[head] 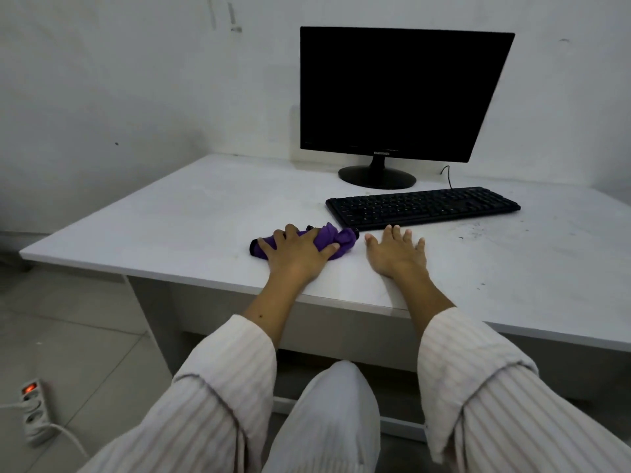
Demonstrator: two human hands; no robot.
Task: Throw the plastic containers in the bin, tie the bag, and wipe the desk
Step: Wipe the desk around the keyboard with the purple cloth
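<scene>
The white worktop (191,213) stands against a pale wall, seen from the head view with the person seated at its near edge. The left hand (296,256) lies palm down on a bunched purple cloth (333,238), fingers spread and straight across it, pressing it onto the worktop surface; the cloth has a dark trim visible at its left end and sits near the front edge, just left of centre. The right hand (396,252) rests flat on the bare worktop just beside the cloth, apart from it, fingers extended and slightly fanned, holding nothing. Both forearms emerge from pale striped sleeves (478,387) rolled back above the wrists. A black keyboard (423,205) lies just beyond the right hand's fingertips, its near left corner close to the cloth. Behind it a black monitor (399,93), screen dark, stands on a round base at the back of the worktop, with a thin cable rising beside it. Dark specks and smudges mark the worktop surface to the right of the keyboard. On the tiled floor at lower left lies a white power strip (36,409) with a lit red switch.
</scene>
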